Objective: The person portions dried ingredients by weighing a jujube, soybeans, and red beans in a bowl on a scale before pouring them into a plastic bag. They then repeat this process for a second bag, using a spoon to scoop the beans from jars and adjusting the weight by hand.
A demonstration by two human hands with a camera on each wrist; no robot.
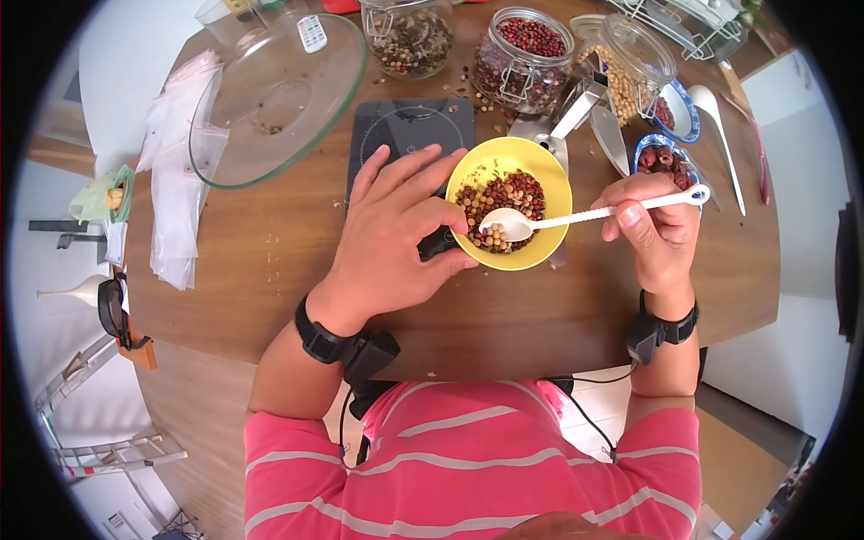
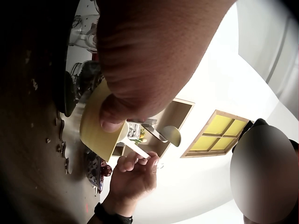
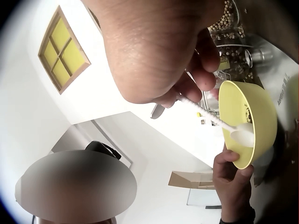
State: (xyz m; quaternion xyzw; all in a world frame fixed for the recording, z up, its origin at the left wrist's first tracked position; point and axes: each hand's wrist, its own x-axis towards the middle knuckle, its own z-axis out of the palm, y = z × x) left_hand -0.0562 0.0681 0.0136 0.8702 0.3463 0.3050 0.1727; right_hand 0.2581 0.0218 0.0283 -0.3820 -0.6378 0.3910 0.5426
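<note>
Resting in yellow bowl point(image 1: 511, 203), white spoon point(image 1: 576, 216) between right-hand fingers point(image 1: 641, 214).

The bowl point(image 1: 511, 203) sits on the counter point(image 1: 270, 252), directly in front of the person, partly on a flat scale point(image 1: 405, 130) that lies behind and to its left. The left hand point(image 1: 396, 229) rests against the bowl's left side. The right hand point(image 1: 661, 220), right of the bowl, holds a spoon point(image 1: 576, 216) whose head lies in the bowl. Three jars point(image 1: 526, 58) stand behind the bowl. A large glass bowl point(image 1: 274, 99) lies far left, plastic bags point(image 1: 175, 180) beside it. Two small dishes point(image 1: 670, 135) sit at the right.
</note>
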